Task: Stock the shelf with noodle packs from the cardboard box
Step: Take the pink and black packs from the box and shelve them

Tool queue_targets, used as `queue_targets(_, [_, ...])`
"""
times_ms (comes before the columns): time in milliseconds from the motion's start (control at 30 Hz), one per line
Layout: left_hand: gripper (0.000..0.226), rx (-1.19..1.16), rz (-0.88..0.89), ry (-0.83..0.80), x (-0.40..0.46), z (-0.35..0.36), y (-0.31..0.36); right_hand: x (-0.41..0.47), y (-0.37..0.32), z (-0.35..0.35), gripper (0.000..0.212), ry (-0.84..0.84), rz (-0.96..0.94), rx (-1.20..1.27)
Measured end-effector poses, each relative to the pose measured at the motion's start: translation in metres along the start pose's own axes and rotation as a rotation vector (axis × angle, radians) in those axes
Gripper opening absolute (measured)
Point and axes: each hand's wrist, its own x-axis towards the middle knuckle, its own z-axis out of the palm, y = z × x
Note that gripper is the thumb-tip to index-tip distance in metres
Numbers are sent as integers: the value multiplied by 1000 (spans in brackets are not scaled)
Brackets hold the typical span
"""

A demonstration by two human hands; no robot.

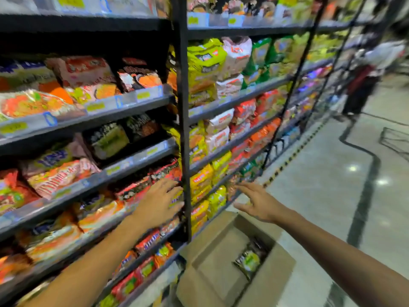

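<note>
A shop aisle with a pale glossy floor [321, 173] runs off toward one o'clock, and black metal shelving [184, 120] fills the view from nine to one o'clock, packed with bright noodle packs. The whole picture is smeared by motion, so no label or price tag can be read, and the packs farther down the aisle melt into bands of colour. At two o'clock a person [365, 80] stands by the shelf end, too blurred to make out beyond dark and light clothing. A dark wire frame [394, 140] at three o'clock is cut off by the picture's edge.

The cardboard box [221, 262] sits on the floor at six o'clock, against the foot of the shelving, flaps open. Inside it lies one dark and green noodle pack [249, 261]; the rest of the box's inside is in shadow.

The left hand [158, 202] reaches toward the shelf just left of the black upright, fingers straight and spread, holding nothing, lying over the red and black packs [137, 187]; whether it touches them cannot be told. The right hand [257, 201] hangs above the box, fingers loose and spread, holding nothing. Both forearms come in from the lower edge.
</note>
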Motion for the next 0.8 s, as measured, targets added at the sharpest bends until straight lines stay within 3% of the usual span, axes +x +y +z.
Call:
queue_targets(100, [67,-48,36,-74,8,29,36,-44,35,13,71,-61,111,-12])
queue_targets(300, [69,-93,79,-147,33,75,116,-102,116,25,71,-144,237,27])
queue_targets(467, [85,-209,44,-196,60,122,188,-135,193,23,72,-194,275,69])
queue_targets(633, [80,-276,-105,-342,78,165,259,-153,270,30,71,-255,269,107])
queue_targets(733, [89,-335,-224,-404,83,193,280,-146,304,35,68,-309,271,117])
queue_targets(800, [77,-375,-283,-437,84,196,293,-133,318,39,69,-334,262,142])
